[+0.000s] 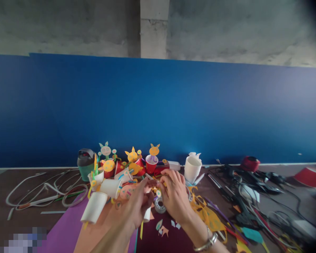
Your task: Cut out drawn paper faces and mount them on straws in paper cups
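Both hands are close together at the middle of the table. My left hand (pixel 143 196) has its fingers bent together around something small that I cannot make out. Beside it, my right hand (pixel 174 191) pinches at the same spot, fingers curled, a bracelet on the wrist. Just below the fingertips lies a roll of tape (pixel 160 205). A white paper cup (pixel 146 215) is partly hidden behind my left hand. Paper animal figures stand behind the hands, among them an orange head (pixel 154 150) on a red cup (pixel 151 162). More white cups (pixel 94 208) lie to the left.
White cables (pixel 46 191) and a green-and-black container (pixel 85 164) are at the left. A white cup (pixel 192 169) stands behind the right hand. Orange paper scraps (pixel 209 216), a glue gun (pixel 249 214) and tangled black cables lie at the right. A blue partition (pixel 158 105) rises behind.
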